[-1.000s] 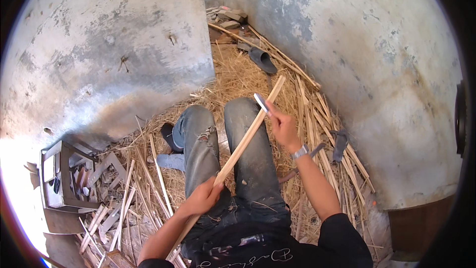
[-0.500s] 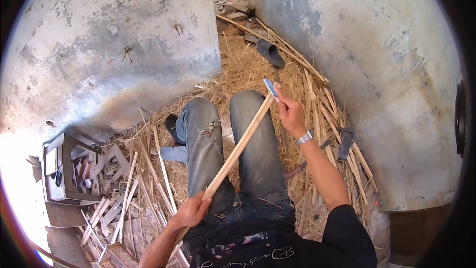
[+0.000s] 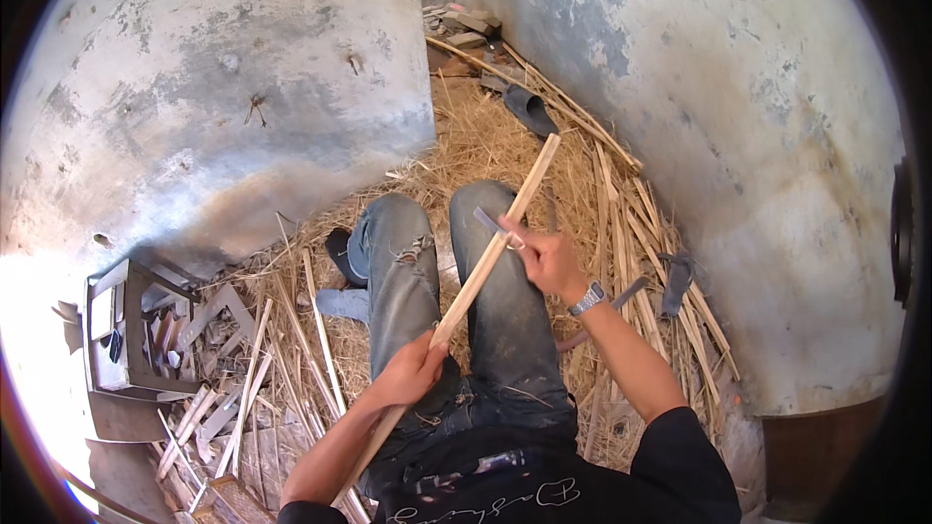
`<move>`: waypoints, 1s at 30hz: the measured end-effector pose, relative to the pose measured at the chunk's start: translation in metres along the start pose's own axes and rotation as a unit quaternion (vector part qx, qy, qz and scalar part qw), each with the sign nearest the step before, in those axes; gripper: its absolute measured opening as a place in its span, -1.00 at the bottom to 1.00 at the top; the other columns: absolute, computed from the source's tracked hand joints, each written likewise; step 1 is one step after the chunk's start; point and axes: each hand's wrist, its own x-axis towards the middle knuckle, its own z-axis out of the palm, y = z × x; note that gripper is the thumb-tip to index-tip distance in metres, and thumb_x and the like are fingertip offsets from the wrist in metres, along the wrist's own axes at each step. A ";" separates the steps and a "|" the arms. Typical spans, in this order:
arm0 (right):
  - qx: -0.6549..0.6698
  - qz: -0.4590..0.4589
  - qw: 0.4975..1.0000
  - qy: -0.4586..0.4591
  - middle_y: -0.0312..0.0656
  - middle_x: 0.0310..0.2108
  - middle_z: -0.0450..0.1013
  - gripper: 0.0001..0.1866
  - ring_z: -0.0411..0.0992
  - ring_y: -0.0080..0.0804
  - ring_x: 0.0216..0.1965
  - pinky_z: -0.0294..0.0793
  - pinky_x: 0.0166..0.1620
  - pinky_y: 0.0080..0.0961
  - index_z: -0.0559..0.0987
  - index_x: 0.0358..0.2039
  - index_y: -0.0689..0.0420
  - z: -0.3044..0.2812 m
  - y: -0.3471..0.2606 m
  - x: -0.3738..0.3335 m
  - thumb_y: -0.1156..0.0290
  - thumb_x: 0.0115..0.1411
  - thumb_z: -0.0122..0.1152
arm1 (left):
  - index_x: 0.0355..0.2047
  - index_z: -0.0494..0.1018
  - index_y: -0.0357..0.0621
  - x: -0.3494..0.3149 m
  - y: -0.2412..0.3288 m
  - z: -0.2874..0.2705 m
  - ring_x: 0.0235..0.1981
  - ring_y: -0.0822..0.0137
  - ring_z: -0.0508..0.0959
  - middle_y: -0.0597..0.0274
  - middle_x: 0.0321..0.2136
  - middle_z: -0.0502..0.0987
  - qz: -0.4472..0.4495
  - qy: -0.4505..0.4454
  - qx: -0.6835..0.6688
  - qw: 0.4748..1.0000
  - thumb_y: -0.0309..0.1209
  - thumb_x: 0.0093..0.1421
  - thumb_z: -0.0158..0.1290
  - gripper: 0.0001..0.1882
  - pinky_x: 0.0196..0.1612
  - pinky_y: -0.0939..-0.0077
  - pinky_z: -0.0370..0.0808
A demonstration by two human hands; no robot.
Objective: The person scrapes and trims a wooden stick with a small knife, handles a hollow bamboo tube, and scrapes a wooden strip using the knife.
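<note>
A long pale strip of wood or bamboo [image 3: 492, 257] slants across my thighs, its far end past my knees. Wrapped round its nearer half is my left hand [image 3: 413, 369], closed, with the tail of the strip running back beside my left forearm. My right hand [image 3: 551, 260], wearing a metal watch, is closed on a flat metal blade [image 3: 487, 220] laid across the strip about midway along its outer part. The blade's handle, if any, is hidden in the fist. A small pale curl [image 3: 514, 242], like a shaving, shows by the right fingers.
Straw-like shavings [image 3: 476, 136] cover the floor around my legs. Long strips [image 3: 631, 233] lie along the right wall, and more [image 3: 254, 388] at left. A dark slipper [image 3: 527, 109] lies ahead. An overturned wooden frame [image 3: 136, 330] with scraps stands at left.
My right hand has drawn the blade back along the strip toward me, from the far end to partway down. My left hand has shifted slightly up and right, still gripping the strip.
</note>
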 end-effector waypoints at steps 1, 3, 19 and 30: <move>0.012 -0.021 1.000 -0.021 0.03 -0.44 0.59 -0.46 0.44 -0.27 -0.65 0.43 -0.49 -0.38 0.57 0.27 -0.07 0.002 -0.003 -0.002 0.56 0.28 0.19 | -0.23 0.35 -0.22 0.009 0.003 0.003 -0.66 0.39 0.43 0.30 -0.64 0.42 0.002 0.002 0.000 1.000 -0.20 0.56 -0.16 -0.67 -0.53 0.39 0.38; -0.032 -0.014 0.997 -0.064 0.00 -0.46 0.58 -0.46 0.46 -0.20 -0.63 0.45 -0.48 -0.35 0.57 0.27 -0.08 0.003 -0.014 -0.004 0.54 0.27 0.18 | -0.24 0.34 -0.18 0.035 0.024 0.009 -0.71 0.44 0.36 0.34 -0.65 0.36 -0.047 -0.004 -0.081 0.996 -0.17 0.57 -0.17 -0.66 -0.62 0.46 0.31; -0.068 0.135 0.988 0.016 -0.16 -0.58 0.49 -0.58 0.25 -0.63 -0.59 0.31 -0.48 -0.50 0.57 0.26 -0.05 -0.047 0.021 0.011 0.43 0.41 0.18 | -0.17 0.36 -0.27 0.018 0.005 0.010 -0.45 -0.18 0.59 -0.11 -0.54 0.53 0.089 0.075 0.175 0.978 -0.22 0.51 -0.06 -0.70 -0.35 0.01 0.46; -0.073 0.061 0.987 0.127 -0.23 -0.62 0.42 -0.56 0.15 -0.64 -0.61 0.20 -0.53 -0.50 0.57 0.27 -0.13 -0.027 0.058 0.033 0.43 0.42 0.17 | -0.12 0.34 -0.32 -0.040 0.004 0.001 -0.34 -0.51 0.53 -0.43 -0.50 0.52 -0.005 0.062 0.181 0.982 -0.24 0.49 -0.04 -0.69 -0.30 -0.24 0.41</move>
